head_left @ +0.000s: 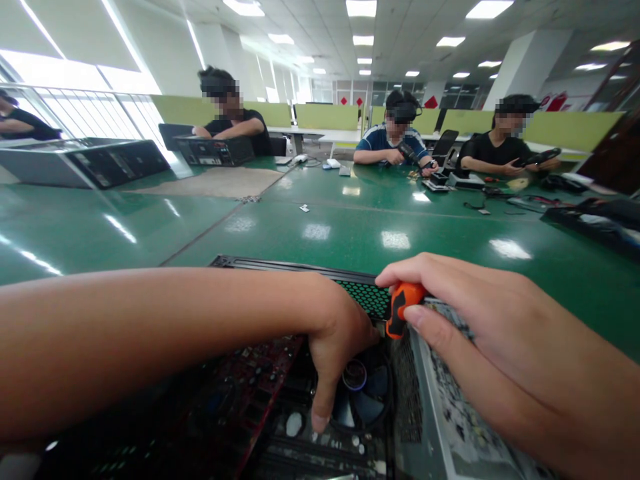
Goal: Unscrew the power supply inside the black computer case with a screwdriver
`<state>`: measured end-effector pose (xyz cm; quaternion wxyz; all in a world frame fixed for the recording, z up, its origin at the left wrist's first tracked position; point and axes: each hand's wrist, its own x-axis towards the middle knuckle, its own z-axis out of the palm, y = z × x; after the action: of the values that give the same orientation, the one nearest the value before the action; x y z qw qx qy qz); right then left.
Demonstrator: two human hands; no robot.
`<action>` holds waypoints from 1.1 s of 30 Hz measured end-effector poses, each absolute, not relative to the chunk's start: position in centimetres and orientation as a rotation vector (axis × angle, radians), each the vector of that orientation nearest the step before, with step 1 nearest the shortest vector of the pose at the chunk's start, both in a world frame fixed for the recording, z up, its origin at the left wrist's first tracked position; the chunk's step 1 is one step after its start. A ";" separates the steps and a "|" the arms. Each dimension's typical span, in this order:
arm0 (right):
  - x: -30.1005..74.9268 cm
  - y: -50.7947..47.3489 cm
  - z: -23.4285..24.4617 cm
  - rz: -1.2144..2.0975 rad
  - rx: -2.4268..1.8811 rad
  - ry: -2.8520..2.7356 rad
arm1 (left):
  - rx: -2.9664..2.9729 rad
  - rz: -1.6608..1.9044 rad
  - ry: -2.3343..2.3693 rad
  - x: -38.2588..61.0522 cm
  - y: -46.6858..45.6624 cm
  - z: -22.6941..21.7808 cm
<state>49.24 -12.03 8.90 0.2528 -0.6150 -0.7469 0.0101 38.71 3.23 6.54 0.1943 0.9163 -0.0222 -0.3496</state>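
An open computer case (295, 265) lies in front of me, its honeycomb vent panel at the far side. Inside it is a black cooling fan (367, 393) with a round hub label. My left hand (343, 333) reaches across the case and grips the fan, thumb down its left side, other fingers mostly hidden at its far edge. My right hand (480, 327) is closed around the orange and black handle of a screwdriver (400, 310), held upright by the fan's far right corner. The screwdriver's shaft and tip are hidden. Left of the fan sits a red circuit board (260, 377).
A metal-sided part with a speckled label (465, 400) lies along the case's right side. Across the green table (280, 233), several people work on equipment. Computer cases (85, 163) stand far left; cables and parts (505, 200) lie far right.
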 end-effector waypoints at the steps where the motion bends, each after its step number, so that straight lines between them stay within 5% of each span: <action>1: 49.1 -12.2 9.0 -0.009 -1.647 -2.030 | 2.568 -0.983 -0.057 38.7 3.2 6.7; 33: 48.8 -11.8 9.0 -0.074 -1.694 -2.034 | 2.640 -0.905 -0.043 38.3 3.2 6.8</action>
<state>48.82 -11.78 8.97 0.2440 -0.6204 -0.7449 -0.0270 38.27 3.17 6.79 0.1744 0.9314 -0.0152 -0.3192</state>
